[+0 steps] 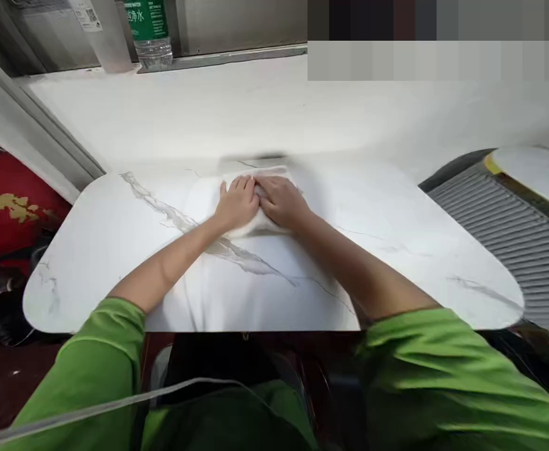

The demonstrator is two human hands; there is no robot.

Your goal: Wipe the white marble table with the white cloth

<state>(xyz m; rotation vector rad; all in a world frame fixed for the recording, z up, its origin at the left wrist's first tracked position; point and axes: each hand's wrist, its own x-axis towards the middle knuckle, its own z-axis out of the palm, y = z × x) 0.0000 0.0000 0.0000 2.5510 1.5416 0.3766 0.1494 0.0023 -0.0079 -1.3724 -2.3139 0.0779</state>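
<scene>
Before you stretches the white, grey-veined, marble-patterned table [91,263]. Your left hand [238,202] and right hand [282,199] press, open and nearly flat, on a white cloth [256,225] around its middle. Beyond stand a green-labelled clear plastic bottle [148,22] and a frosted, cylindrical container [109,47], contents unclear.

bright tabletop [109,250], soft shadows, slightly blurred cloth [258,223]
</scene>
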